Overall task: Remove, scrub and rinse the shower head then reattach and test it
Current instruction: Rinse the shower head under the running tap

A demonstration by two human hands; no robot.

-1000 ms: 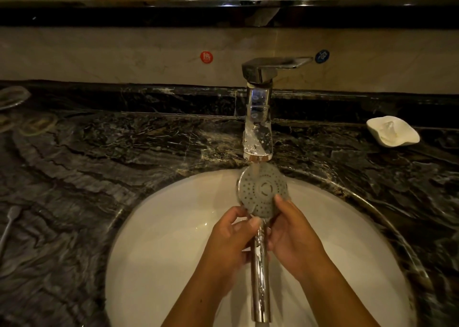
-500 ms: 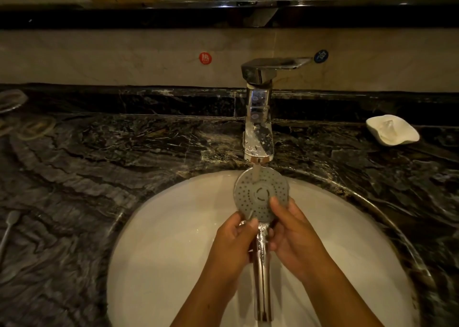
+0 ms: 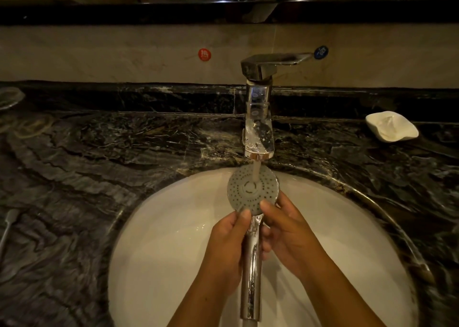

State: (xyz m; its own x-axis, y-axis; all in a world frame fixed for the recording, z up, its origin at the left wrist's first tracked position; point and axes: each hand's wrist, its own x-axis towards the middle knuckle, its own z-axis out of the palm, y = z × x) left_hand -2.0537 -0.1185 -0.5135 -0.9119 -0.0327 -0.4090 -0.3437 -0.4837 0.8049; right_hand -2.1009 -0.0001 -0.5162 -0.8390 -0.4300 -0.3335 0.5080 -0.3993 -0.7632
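Chrome shower head [image 3: 252, 190] is sitting over the white basin [image 3: 173, 227], face up under the tap's [image 3: 258, 118] stream; left hand [image 3: 227, 242] and right hand [image 3: 285, 234] are both grasping its neck.

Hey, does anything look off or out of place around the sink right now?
Nothing stands out. Both hands, left and right, hold the shower head face up under the running faucet, over the basin. The soap dish sits on the counter.
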